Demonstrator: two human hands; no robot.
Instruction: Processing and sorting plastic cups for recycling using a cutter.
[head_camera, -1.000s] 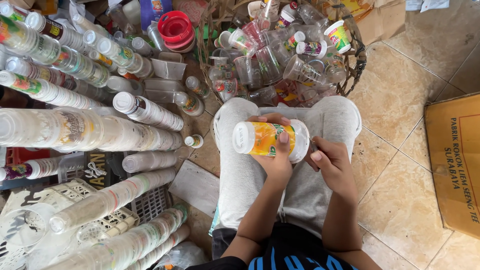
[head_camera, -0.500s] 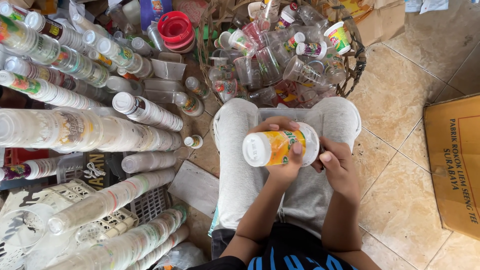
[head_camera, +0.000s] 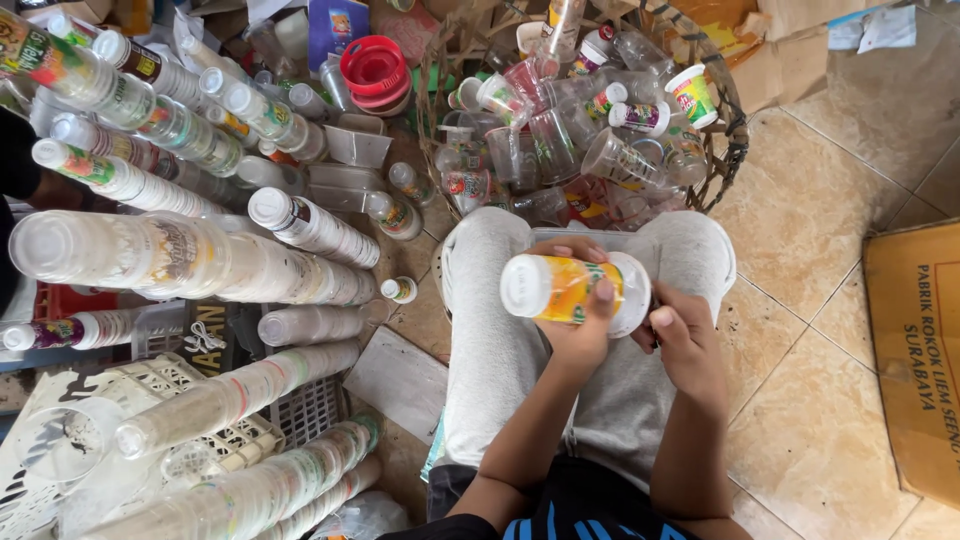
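A plastic cup with an orange label lies sideways above the person's lap, over grey trousers. The left hand is wrapped around its middle; the right hand pinches its rim, fingers together. A wire basket of cups stands beyond the knees, long cup stacks lie to the left.

Two hands, one orange-labelled cup, one wicker basket, one cardboard box
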